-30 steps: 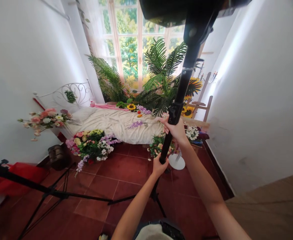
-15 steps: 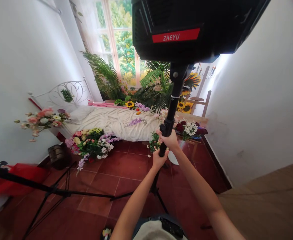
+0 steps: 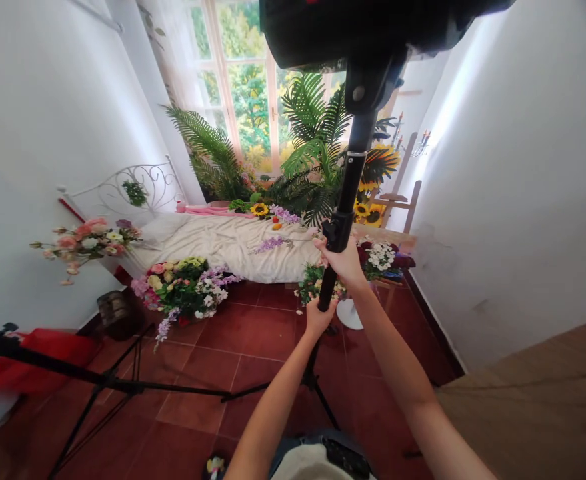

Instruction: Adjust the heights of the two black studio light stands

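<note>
A black light stand (image 3: 351, 187) rises in front of me, its tripod legs spread on the floor. My left hand (image 3: 320, 319) is wrapped round the lower tube of the pole. Higher up, my right hand (image 3: 343, 263) grips the stand just under its locking collar (image 3: 337, 231); part of its fingers is hidden behind the pole. At the top sits a large black studio light (image 3: 373, 30), cut off by the upper edge of the view.
A bed with a cream blanket (image 3: 213, 243) stands ahead, flowers (image 3: 177, 287) around it. Palm leaves (image 3: 307, 153) and a wooden easel (image 3: 407, 180) are behind. At left another black stand (image 3: 73, 367) spreads its legs. A white wall (image 3: 513, 200) borders the right.
The studio light and upper pole have moved up, with the collar and my right hand slightly higher. More of the tube shows between my hands. My left hand has stayed nearly in place.
</note>
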### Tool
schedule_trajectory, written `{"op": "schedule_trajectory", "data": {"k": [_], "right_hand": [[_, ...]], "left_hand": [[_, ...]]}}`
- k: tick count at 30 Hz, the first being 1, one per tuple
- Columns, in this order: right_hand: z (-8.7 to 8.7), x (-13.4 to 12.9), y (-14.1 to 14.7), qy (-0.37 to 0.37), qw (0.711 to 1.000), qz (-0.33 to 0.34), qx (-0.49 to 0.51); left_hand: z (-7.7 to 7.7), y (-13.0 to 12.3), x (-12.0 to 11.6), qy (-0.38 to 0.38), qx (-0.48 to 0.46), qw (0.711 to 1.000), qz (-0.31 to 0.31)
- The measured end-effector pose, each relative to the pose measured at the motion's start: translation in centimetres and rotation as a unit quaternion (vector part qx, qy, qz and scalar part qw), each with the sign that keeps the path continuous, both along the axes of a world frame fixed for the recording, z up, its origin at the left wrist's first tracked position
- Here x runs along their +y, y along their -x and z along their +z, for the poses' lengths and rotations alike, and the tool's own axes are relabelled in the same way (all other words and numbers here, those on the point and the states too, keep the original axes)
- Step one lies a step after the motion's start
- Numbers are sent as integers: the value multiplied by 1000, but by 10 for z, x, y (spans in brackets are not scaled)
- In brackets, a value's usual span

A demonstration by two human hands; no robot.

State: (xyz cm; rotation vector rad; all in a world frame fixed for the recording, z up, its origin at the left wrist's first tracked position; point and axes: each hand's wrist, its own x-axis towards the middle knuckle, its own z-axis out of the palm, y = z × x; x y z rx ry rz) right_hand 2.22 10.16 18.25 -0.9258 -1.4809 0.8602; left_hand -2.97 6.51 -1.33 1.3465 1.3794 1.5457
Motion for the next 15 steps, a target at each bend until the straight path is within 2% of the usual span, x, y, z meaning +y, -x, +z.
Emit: {"op": "schedule_trajectory", "data": {"k": [5, 12, 15], "right_hand": [[5, -4, 0, 1, 1000, -3, 0], [14, -15, -9, 0, 999, 28, -42], [9, -23, -15, -11, 999, 40, 12]], "left_hand": [[-4, -3, 2, 0, 18, 1000, 14], [-7, -5, 2, -8, 39, 999, 30], [-4, -6, 0, -15, 41, 999, 29]]}}
